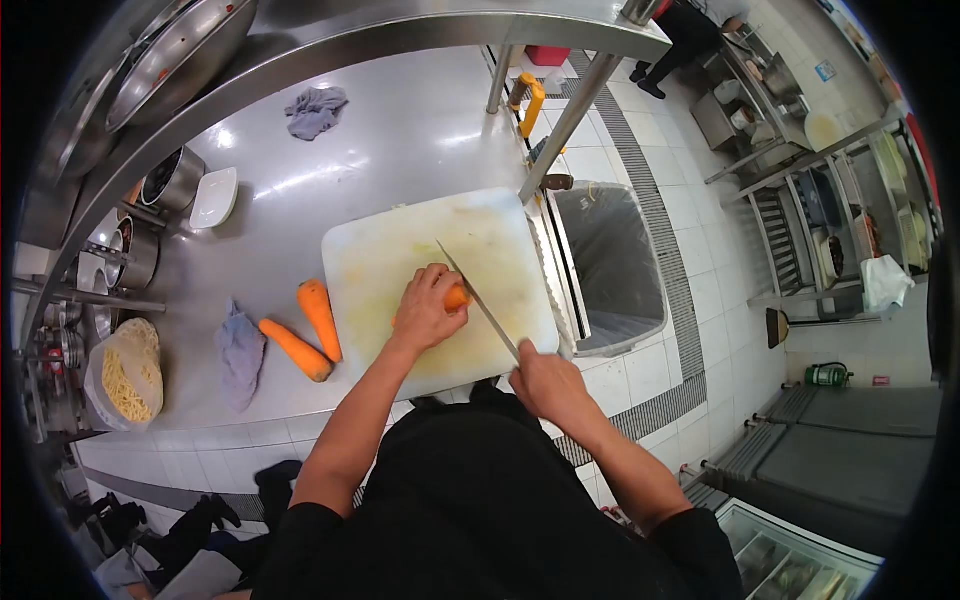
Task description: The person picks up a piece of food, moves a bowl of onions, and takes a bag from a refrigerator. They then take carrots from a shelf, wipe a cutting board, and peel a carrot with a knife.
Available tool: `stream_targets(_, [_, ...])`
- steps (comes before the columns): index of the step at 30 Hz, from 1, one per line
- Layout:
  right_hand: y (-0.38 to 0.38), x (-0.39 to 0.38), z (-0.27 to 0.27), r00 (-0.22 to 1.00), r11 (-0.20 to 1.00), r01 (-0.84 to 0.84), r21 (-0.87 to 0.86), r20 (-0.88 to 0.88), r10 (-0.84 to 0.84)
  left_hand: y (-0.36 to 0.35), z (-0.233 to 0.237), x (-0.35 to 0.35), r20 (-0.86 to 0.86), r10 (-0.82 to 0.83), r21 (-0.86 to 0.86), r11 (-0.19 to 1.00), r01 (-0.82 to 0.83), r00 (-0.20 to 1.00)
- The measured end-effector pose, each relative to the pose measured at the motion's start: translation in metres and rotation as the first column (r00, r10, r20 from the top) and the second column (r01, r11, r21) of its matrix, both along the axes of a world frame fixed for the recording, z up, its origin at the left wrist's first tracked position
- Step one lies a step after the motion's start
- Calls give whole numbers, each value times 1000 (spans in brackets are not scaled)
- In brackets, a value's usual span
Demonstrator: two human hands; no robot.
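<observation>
On the white cutting board [380, 260], my left hand [432, 308] holds a carrot [457, 298] down, with its orange end showing beside the fingers. The rest of that carrot is mostly hidden under the hand. My right hand [548, 382] is closed round the handle of a knife [485, 308]. The long blade points up and to the left across the board, close to the carrot's exposed end. Two whole carrots, one [319, 318] beside the board and another [296, 350] further left, lie on the steel table.
Cloths [240, 355] [316, 112] lie on the table [280, 200]. A white dish [214, 198], metal pots and a bag of pale strips [128, 385] stand at left. Right of the board is a lined bin [610, 265]. A person [680, 45] stands at the far top.
</observation>
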State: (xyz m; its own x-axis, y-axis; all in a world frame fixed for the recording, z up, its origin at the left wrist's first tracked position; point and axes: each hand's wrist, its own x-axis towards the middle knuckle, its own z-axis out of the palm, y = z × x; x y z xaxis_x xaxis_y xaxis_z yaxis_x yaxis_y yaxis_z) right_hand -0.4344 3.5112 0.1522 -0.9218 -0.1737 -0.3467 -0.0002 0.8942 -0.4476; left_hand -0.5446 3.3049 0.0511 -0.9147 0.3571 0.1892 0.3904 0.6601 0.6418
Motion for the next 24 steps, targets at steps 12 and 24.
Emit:
stream_targets(12, [-36, -53, -94, 996, 994, 84, -67, -21, -86, -3, -6, 0, -36, -7, 1, 1000, 7, 999])
stream_targets(24, [75, 28, -49, 898, 900, 434, -46, -65, -436, 9, 65, -6, 155, 50, 408, 906, -110, 987])
